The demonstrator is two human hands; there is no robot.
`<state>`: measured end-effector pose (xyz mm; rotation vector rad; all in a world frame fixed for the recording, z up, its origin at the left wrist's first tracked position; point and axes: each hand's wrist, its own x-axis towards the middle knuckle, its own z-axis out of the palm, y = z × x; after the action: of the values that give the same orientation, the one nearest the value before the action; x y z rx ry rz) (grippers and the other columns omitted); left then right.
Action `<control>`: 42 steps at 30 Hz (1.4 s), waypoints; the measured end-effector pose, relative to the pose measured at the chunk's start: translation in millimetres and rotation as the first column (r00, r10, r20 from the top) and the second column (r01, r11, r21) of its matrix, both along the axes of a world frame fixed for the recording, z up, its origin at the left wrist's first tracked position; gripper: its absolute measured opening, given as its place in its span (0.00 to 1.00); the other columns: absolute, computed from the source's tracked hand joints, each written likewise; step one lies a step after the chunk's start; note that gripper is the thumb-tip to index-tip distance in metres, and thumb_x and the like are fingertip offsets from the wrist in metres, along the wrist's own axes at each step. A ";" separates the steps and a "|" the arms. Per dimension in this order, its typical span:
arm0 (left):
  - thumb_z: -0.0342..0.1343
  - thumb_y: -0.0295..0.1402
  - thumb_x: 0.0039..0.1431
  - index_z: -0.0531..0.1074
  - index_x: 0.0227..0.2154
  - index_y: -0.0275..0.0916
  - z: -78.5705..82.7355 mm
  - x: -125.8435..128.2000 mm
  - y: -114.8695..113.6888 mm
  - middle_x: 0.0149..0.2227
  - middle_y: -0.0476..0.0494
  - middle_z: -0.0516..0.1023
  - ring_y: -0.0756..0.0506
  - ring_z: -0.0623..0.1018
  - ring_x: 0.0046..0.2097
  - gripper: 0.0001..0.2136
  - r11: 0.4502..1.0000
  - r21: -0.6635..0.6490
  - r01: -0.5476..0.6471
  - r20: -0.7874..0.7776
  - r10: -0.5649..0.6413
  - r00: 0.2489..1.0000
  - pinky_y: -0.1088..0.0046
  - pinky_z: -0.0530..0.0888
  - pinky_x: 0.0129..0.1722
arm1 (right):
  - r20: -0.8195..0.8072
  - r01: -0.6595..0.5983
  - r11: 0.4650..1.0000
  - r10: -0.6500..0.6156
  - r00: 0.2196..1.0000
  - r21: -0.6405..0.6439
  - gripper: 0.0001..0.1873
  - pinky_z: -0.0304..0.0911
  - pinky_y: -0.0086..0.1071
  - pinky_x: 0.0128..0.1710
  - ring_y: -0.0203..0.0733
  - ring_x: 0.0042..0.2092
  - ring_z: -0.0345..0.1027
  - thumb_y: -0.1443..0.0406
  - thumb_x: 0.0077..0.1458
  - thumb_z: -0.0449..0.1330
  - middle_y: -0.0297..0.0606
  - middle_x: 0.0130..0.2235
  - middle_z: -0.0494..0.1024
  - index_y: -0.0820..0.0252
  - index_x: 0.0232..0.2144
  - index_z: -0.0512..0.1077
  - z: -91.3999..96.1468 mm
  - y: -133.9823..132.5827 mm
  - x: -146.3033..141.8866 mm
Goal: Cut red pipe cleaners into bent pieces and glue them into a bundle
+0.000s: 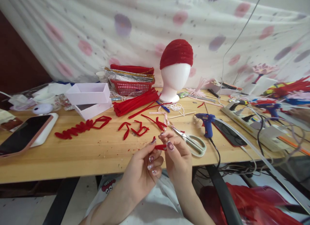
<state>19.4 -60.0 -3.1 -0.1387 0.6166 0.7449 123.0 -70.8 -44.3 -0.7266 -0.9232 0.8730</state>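
Between my two hands, over the front edge of the table, is a short red fuzzy pipe cleaner piece (160, 147). My left hand (146, 165) pinches its left end with thumb and forefinger, the other fingers curled. At its right end, my right hand (178, 157) grips it between thumb and fingers. Just beyond lie bent red pipe cleaner pieces (139, 129) and a row of red petal-like loops (75, 129). Scissors with pale handles (197, 146) rest right behind my right hand. A blue glue gun (207, 123) stands farther right.
A white foam head (174, 78) with a red wrapped cap stands at the back. Beside it are a red basket (132, 86) and a bundle of red pipe cleaners (135, 102). Phones (24, 133) lie left and right. A power strip (252, 125) trails cables at right.
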 end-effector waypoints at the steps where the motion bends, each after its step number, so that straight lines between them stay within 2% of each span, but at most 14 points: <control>1: 0.41 0.29 0.73 0.64 0.20 0.34 0.3 -0.2 -0.1 0.15 0.57 0.58 0.59 0.59 0.12 0.22 1.000 -0.002 -0.003 0.003 0.003 1.000 0.88 0.56 0.09 | -0.029 -0.015 1.000 0.015 0.999 -0.005 0.10 0.64 0.39 0.48 0.44 0.42 0.69 0.57 0.55 0.70 0.36 0.40 0.77 0.52 0.26 0.75 -1.3 1.0 0.6; 4: 0.40 0.30 0.74 0.65 0.20 0.34 -1.2 -0.8 0.5 0.15 0.57 0.58 0.59 0.60 0.12 0.23 1.000 0.010 -0.027 0.018 0.027 0.999 0.87 0.58 0.09 | -0.019 -0.062 0.998 0.061 0.998 -0.019 0.09 0.63 0.40 0.51 0.45 0.45 0.70 0.57 0.58 0.68 0.36 0.41 0.78 0.50 0.27 0.78 -6.7 3.9 2.4; 8: 0.41 0.31 0.74 0.66 0.21 0.33 -5.6 -0.6 0.8 0.15 0.56 0.59 0.59 0.61 0.12 0.23 0.997 0.063 -0.049 0.074 0.044 0.996 0.86 0.59 0.10 | 0.103 -0.055 0.998 0.057 0.993 -0.016 0.18 0.63 0.41 0.51 0.48 0.47 0.70 0.52 0.64 0.58 0.40 0.43 0.78 0.53 0.29 0.81 -13.2 5.1 0.1; 13: 0.42 0.32 0.73 0.67 0.22 0.33 -8.3 -2.1 0.3 0.16 0.56 0.58 0.58 0.61 0.13 0.22 0.992 0.100 -0.079 0.116 0.067 0.991 0.84 0.60 0.11 | -0.035 -0.217 0.963 0.214 0.976 -0.160 0.23 0.67 0.42 0.49 0.50 0.41 0.74 0.45 0.63 0.56 0.39 0.35 0.79 0.53 0.41 0.79 -10.9 5.2 -6.2; 18: 0.40 0.32 0.74 0.66 0.22 0.34 -8.8 -1.4 2.1 0.17 0.56 0.58 0.59 0.60 0.13 0.22 0.994 0.093 -0.064 0.093 0.056 0.994 0.85 0.59 0.11 | -0.153 -0.301 0.948 0.285 0.946 -0.100 0.28 0.63 0.43 0.57 0.52 0.51 0.70 0.41 0.60 0.55 0.41 0.43 0.77 0.53 0.28 0.81 -1.3 3.8 0.7; 21: 0.38 0.30 0.74 0.64 0.21 0.34 -6.2 0.3 2.4 0.17 0.56 0.59 0.59 0.59 0.13 0.23 0.994 0.095 -0.051 0.054 0.046 0.997 0.86 0.58 0.11 | -0.126 -0.241 0.969 0.234 0.964 -0.050 0.24 0.62 0.42 0.56 0.50 0.53 0.67 0.45 0.62 0.55 0.40 0.46 0.75 0.53 0.30 0.81 -0.4 1.9 7.6; 24: 0.41 0.30 0.74 0.63 0.19 0.34 -2.6 0.7 2.8 0.15 0.57 0.58 0.59 0.58 0.13 0.23 0.994 0.100 -0.046 -0.004 0.047 0.999 0.85 0.56 0.10 | 0.090 0.019 0.999 -0.022 0.996 0.036 0.10 0.59 0.41 0.56 0.48 0.51 0.66 0.56 0.62 0.63 0.38 0.45 0.72 0.53 0.32 0.78 -3.9 2.8 14.7; 27: 0.45 0.29 0.72 0.60 0.17 0.36 -2.5 -0.4 4.3 0.15 0.57 0.57 0.59 0.58 0.13 0.23 0.991 0.091 -0.096 -0.066 0.102 0.993 0.84 0.56 0.10 | 0.327 0.197 0.975 -0.219 0.919 0.101 0.08 0.56 0.40 0.56 0.46 0.50 0.66 0.62 0.67 0.57 0.37 0.44 0.72 0.53 0.36 0.75 -5.1 4.0 22.3; 30: 0.48 0.29 0.70 0.60 0.17 0.37 -7.8 -0.8 5.5 0.15 0.58 0.58 0.59 0.57 0.13 0.22 0.985 0.113 -0.131 -0.102 0.142 0.985 0.84 0.55 0.11 | 0.544 0.149 0.984 -0.176 0.821 0.093 0.14 0.55 0.39 0.54 0.45 0.50 0.65 0.62 0.71 0.50 0.38 0.45 0.72 0.55 0.34 0.73 -3.0 3.1 26.9; 32: 0.57 0.30 0.64 0.61 0.17 0.38 -13.4 0.2 5.3 0.14 0.58 0.58 0.58 0.58 0.14 0.19 0.975 0.180 -0.131 -0.119 0.153 0.981 0.83 0.56 0.11 | 0.610 0.122 0.988 -0.152 0.777 0.090 0.12 0.55 0.39 0.54 0.44 0.51 0.65 0.64 0.70 0.51 0.38 0.46 0.72 0.55 0.34 0.70 -2.2 2.1 26.4; 35: 0.71 0.34 0.48 0.64 0.21 0.38 -22.1 3.1 3.4 0.16 0.59 0.64 0.57 0.62 0.16 0.18 0.922 0.361 -0.137 -0.142 0.200 0.969 0.82 0.61 0.14 | 0.623 0.135 0.985 -0.174 0.763 0.109 0.08 0.56 0.38 0.53 0.43 0.50 0.65 0.66 0.69 0.53 0.37 0.46 0.72 0.54 0.35 0.69 -3.2 1.5 20.7; 37: 0.75 0.38 0.41 0.68 0.25 0.38 -26.7 5.2 2.0 0.19 0.57 0.69 0.56 0.66 0.19 0.19 0.869 0.476 -0.131 -0.180 0.242 0.953 0.82 0.66 0.17 | 0.613 0.162 0.981 -0.192 0.767 0.106 0.08 0.57 0.37 0.53 0.43 0.49 0.66 0.66 0.69 0.53 0.36 0.45 0.72 0.54 0.35 0.69 -3.7 1.6 15.3; 40: 0.76 0.40 0.39 0.73 0.29 0.37 -31.2 6.7 1.5 0.22 0.55 0.73 0.56 0.69 0.22 0.20 0.818 0.565 -0.109 -0.247 0.294 0.923 0.82 0.69 0.21 | 0.600 0.150 0.986 -0.160 0.784 0.066 0.09 0.60 0.36 0.50 0.43 0.47 0.68 0.64 0.69 0.54 0.37 0.44 0.73 0.54 0.34 0.69 -0.9 0.4 13.5; 42: 0.76 0.38 0.40 0.74 0.29 0.36 -33.2 5.6 3.0 0.22 0.54 0.73 0.55 0.71 0.23 0.19 0.795 0.593 -0.129 -0.253 0.335 0.908 0.82 0.70 0.22 | 0.644 0.148 0.989 -0.126 0.754 0.020 0.10 0.62 0.36 0.47 0.44 0.46 0.70 0.62 0.69 0.52 0.38 0.42 0.75 0.55 0.35 0.70 2.4 -1.5 23.6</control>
<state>25.0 -57.0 -36.3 0.4905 0.6930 1.1868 146.6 -72.3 -41.9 -1.1472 -1.4493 0.4961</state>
